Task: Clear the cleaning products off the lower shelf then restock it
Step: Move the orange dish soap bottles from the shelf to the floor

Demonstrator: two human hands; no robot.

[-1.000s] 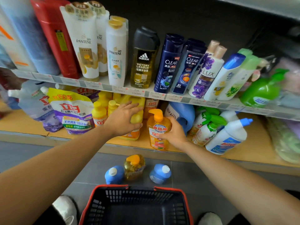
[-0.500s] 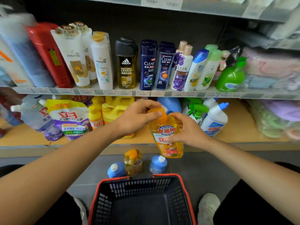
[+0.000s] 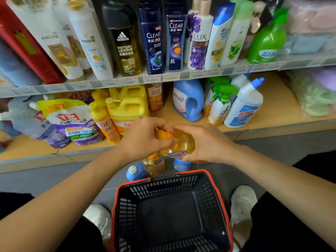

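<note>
The clear yellow plastic dish-soap bottle with the orange cap [image 3: 179,142] has come down off the shelf since a moment ago. It now lies tipped in the air, cap toward 9 o'clock, above the floor just past the basket's far rim.

The wooden lower shelf [image 3: 272,113], across 12 o'clock, is far from cleared. The black plastic basket with the red rim [image 3: 192,172] waits at 6 o'clock. Left on the shelf are the blue detergent jug [image 3: 188,100] at 12, the yellow handled jug [image 3: 127,108] at 11, the purple-and-yellow refill pouch [image 3: 71,122] at 10, the white bottle with a blue nozzle [image 3: 243,106] and the green-trigger spray bottles [image 3: 221,102] at 1.

On the floor between shelf and basket stand two blue white-capped bottles [image 3: 135,172] and a small yellow one [image 3: 154,165], so clearing looks barely begun and restocking not started.

The right hand [image 3: 205,144] wraps the bottle's body; the left hand [image 3: 145,139] curls round its cap.
</note>
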